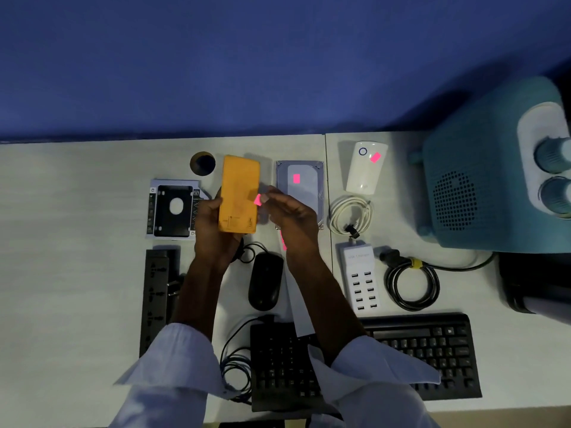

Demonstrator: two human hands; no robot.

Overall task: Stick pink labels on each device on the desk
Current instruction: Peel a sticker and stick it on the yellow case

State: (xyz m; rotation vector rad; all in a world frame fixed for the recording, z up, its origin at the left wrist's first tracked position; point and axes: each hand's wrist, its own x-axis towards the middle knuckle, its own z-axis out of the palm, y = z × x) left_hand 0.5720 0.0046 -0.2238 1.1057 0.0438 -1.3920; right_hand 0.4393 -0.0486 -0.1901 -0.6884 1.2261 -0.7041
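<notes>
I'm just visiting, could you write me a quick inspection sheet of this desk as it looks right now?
Surface: pale desk, seam right of centre.
Job's things: orange device held up; hard drive and white adapter each carry a pink label; mouse, USB charger, power strip, keyboard show none.
Clutter: drive caddy.
Hands: left hand grips the orange device; right hand pinches a pink label.
Cables: white cable and black cable, coiled.
Surroundings: blue wall, teal appliance.

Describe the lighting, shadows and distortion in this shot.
Head view: dim, bluish light; soft shadows beside the white plug-in device and orange device; wide-angle bending curves the desk edge; the pink label glows oversaturated; fine print blurred.
</notes>
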